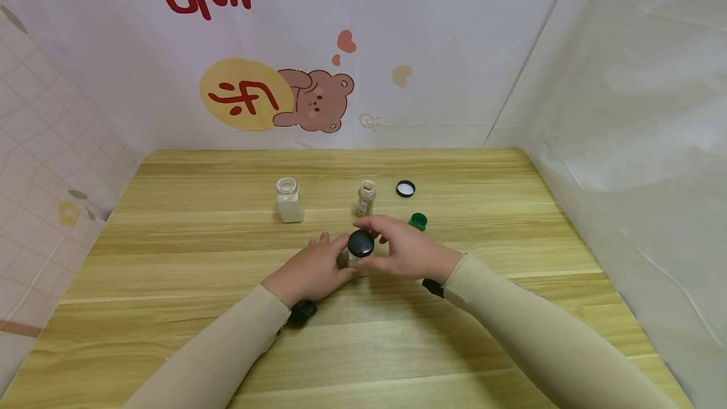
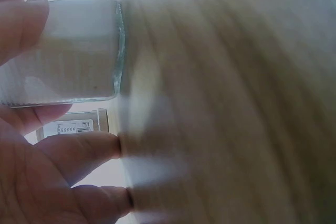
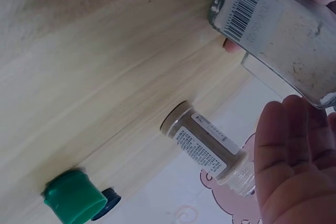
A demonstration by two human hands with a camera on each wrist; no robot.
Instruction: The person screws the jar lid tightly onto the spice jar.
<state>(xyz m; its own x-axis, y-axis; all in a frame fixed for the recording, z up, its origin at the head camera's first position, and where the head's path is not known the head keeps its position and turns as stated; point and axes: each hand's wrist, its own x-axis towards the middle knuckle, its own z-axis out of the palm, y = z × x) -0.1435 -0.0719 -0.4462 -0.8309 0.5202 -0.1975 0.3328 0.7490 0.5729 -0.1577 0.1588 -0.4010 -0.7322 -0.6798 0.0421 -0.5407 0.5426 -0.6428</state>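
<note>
A square glass jar [image 2: 79,51] of pale powder, topped by a black lid [image 1: 361,243], stands on the table between both hands. My left hand [image 1: 312,270] holds its body, thumb on one side and index finger on another; the other fingers are spread towards the tabletop. From the other side my right hand [image 1: 409,248] grips the lid, thumb at the near edge and fingers curving round the far edge. In the right wrist view the jar's barcode side [image 3: 244,14] shows, but the lid is out of frame.
Behind the hands stand an uncapped square jar [image 1: 291,207] of pale powder and a small uncapped spice bottle [image 1: 366,199]. A black lid lying inside up [image 1: 406,189] and a green cap [image 1: 418,221] lie to the right. White cloth [image 1: 443,49] hangs behind the table.
</note>
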